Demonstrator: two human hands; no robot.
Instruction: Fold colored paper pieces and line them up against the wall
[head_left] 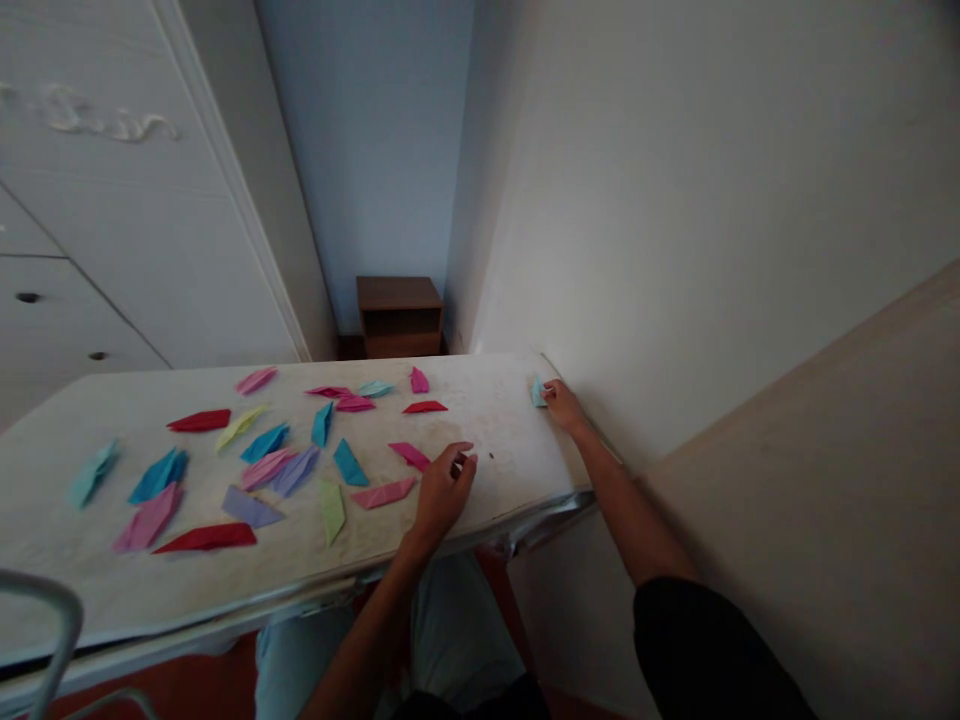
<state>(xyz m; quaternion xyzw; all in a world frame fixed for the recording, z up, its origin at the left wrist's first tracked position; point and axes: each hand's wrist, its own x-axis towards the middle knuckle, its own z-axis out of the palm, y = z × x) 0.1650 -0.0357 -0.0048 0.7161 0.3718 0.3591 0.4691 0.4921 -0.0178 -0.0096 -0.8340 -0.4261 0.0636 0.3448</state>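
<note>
My right hand (564, 407) is at the far right end of the white table (517, 420), its fingers pinched on a small light-blue folded paper piece (538, 392). Over the table's front part hovers my left hand (444, 490), fingers loosely curved and apart, with nothing visible in them. Beside its fingers lies a magenta folded paper piece (409, 455), partly covered by the hand. Just left of that hand is a pink folded paper piece (384, 493). A red folded piece (425, 407) lies farther back.
Several more folded paper pieces are spread over the table's left and middle, among them a dark red one (206, 538) and a green one (332, 510). A wall (637, 250) borders the right end. Behind stand a brown nightstand (400, 292) and white wardrobe (150, 230).
</note>
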